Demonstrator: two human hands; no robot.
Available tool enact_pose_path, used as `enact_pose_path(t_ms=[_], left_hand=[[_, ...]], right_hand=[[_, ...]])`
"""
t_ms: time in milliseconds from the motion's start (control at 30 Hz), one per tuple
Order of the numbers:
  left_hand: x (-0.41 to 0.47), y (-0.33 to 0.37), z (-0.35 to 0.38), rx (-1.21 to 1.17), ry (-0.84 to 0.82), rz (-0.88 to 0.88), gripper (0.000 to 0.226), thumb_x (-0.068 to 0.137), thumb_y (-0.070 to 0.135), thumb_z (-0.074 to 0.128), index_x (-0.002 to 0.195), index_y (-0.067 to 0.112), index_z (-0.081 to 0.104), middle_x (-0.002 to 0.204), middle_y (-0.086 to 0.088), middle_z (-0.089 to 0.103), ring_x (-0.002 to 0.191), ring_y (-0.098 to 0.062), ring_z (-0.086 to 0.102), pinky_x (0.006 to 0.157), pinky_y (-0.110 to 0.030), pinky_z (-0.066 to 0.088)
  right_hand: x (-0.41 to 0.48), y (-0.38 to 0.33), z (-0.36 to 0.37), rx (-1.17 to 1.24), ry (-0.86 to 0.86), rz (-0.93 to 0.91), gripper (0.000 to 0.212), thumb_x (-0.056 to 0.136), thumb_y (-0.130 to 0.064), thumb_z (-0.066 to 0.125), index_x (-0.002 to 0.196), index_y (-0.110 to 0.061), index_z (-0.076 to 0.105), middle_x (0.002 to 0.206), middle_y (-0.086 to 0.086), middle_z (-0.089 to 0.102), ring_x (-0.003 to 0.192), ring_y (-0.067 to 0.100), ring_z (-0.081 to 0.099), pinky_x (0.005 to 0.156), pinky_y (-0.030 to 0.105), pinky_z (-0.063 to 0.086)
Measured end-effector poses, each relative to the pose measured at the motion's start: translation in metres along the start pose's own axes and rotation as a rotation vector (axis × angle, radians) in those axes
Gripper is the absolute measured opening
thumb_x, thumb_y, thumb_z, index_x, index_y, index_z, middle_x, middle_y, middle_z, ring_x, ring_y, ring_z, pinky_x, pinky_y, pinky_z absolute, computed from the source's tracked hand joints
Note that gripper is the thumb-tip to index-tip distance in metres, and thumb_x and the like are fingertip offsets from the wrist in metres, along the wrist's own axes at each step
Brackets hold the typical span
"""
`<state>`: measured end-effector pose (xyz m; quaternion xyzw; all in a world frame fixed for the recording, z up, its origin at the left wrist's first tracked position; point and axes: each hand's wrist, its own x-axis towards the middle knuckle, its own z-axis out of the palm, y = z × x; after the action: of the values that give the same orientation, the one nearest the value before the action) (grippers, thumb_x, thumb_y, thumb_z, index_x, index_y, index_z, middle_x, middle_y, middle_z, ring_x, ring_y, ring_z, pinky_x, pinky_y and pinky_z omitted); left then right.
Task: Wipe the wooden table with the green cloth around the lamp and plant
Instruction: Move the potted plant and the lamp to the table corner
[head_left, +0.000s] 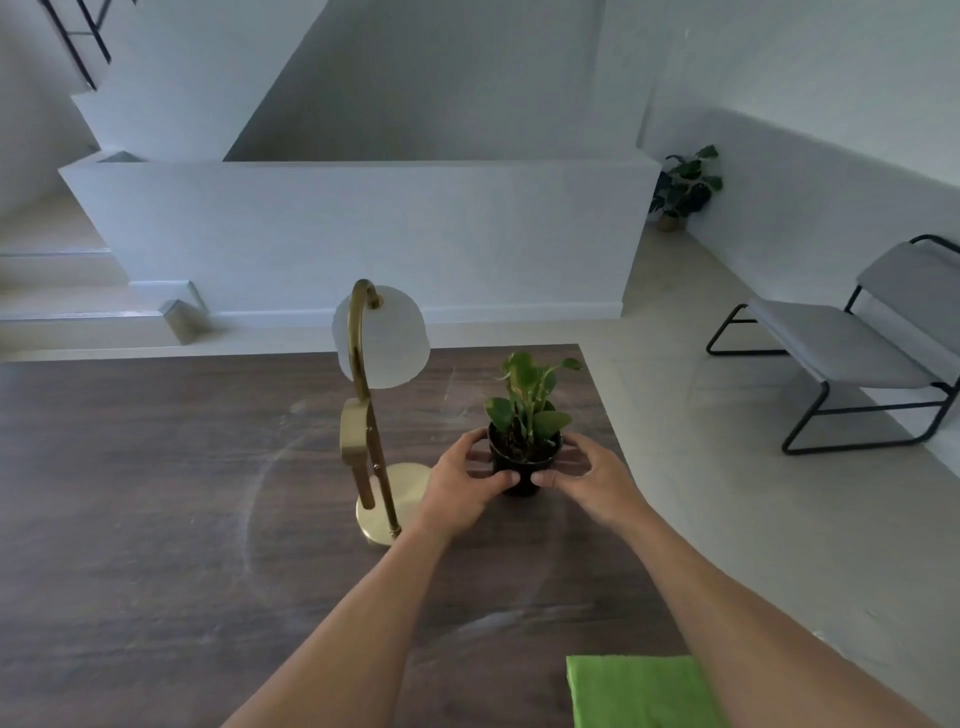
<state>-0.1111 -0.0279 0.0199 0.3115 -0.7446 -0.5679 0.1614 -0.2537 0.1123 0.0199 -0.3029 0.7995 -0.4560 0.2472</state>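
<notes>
Both hands cup the small potted plant near the table's right edge.
The left hand and right hand clasp its pot; jostling could tip it or knock the nearby lamp; green cloth lies unused on the wooden table.

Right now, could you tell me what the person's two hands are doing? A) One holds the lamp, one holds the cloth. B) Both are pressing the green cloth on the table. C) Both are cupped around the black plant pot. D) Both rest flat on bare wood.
C: the left hand and right hand wrap the black plant pot from either side, while the green cloth lies untouched at the near edge.
</notes>
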Motion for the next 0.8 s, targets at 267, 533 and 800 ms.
enact_pose_path(t_ms=[267, 533, 800], left_hand=[[0.057, 0.021, 0.036, -0.129, 0.004, -0.031, 0.062, 0.080, 0.018, 0.078, 0.134, 0.028, 0.048, 0.106, 0.008, 0.059, 0.093, -0.005, 0.060, 0.072, -0.017, 0.048], [0.128, 0.034, 0.069, -0.125, -0.010, -0.051, 0.063, 0.080, 0.019, 0.077, 0.135, 0.029, 0.048, 0.110, 0.002, 0.061, 0.100, -0.013, 0.061, 0.092, -0.038, 0.054], [0.195, 0.041, 0.094, -0.177, 0.001, -0.056, 0.065, 0.079, 0.016, 0.078, 0.136, 0.027, 0.048, 0.110, -0.002, 0.063, 0.100, -0.014, 0.063, 0.086, -0.030, 0.054]], right_hand=[[0.057, 0.009, -0.039, 0.068, 0.003, 0.032, 0.072, 0.066, -0.040, 0.087, 0.130, -0.026, 0.057, 0.116, -0.005, 0.068, 0.111, 0.016, 0.062, 0.098, 0.039, 0.049], [0.113, 0.021, -0.072, 0.135, 0.017, 0.054, 0.062, 0.075, -0.030, 0.083, 0.131, -0.023, 0.056, 0.118, 0.000, 0.065, 0.110, 0.016, 0.059, 0.096, 0.035, 0.048], [0.176, 0.035, -0.093, 0.251, 0.033, 0.054, 0.057, 0.078, -0.020, 0.082, 0.129, -0.025, 0.056, 0.108, -0.008, 0.067, 0.100, 0.004, 0.064, 0.076, 0.016, 0.048]])
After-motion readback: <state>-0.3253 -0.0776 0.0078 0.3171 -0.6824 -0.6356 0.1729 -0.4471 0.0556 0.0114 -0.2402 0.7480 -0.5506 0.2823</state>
